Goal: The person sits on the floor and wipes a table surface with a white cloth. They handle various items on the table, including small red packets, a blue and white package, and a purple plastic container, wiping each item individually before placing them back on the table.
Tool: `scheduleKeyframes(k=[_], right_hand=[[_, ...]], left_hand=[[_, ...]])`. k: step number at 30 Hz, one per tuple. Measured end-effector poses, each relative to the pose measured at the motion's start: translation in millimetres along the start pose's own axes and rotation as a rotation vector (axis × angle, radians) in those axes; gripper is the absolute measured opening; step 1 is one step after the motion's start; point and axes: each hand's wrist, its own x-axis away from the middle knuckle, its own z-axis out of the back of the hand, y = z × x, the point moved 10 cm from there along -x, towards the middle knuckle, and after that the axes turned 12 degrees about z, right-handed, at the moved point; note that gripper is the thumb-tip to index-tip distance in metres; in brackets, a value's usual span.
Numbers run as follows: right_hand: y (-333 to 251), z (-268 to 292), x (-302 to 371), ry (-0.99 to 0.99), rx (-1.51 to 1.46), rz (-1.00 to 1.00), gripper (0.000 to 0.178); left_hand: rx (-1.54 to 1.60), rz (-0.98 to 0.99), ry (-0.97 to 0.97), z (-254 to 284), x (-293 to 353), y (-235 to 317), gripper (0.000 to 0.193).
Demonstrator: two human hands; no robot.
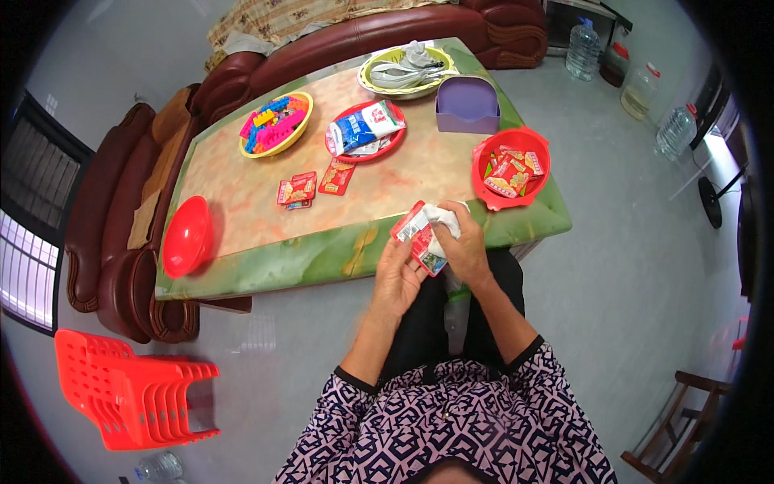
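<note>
My left hand (397, 274) grips a small red packet (413, 231) along its side, just off the table's near edge. A white crumpled tissue or cloth (445, 220) is pinched in my right hand (465, 248) and lies against the packet's face. Several similar red packets (297, 189) lie on the table to the left. More red packets (513, 173) fill a red bowl (534, 190) with handles, to the right of my hands.
The table (371, 248) has a green marbled border. On it are a red bowl (184, 240), a yellow bowl of toy bricks (278, 148), a red plate (394, 146) with a blue-white bag, a purple box (468, 113) and a basin of spoons (387, 89). Red chairs (137, 395) stand left.
</note>
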Motion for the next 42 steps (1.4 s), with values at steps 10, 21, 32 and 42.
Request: scheduleKeyframes(k=[10, 21, 32, 42], right_hand=[[-56, -27, 36, -0.126, 0.493, 0.517, 0.049], [47, -13, -18, 0.106, -0.489, -0.295, 0.03], [-98, -60, 24, -0.307, 0.181, 0.546, 0.051], [-77, -65, 9, -0.218, 0.405, 0.346, 0.05]], left_hand=[[0.056, -0.11, 0.074, 10, 7, 13, 0.029], [0.07, -0.038, 0.079, 20, -3, 10, 0.033], [0.351, 0.003, -0.32, 25, -13, -16, 0.038], [0.355, 0.009, -0.088, 25, -5, -8, 0.038]])
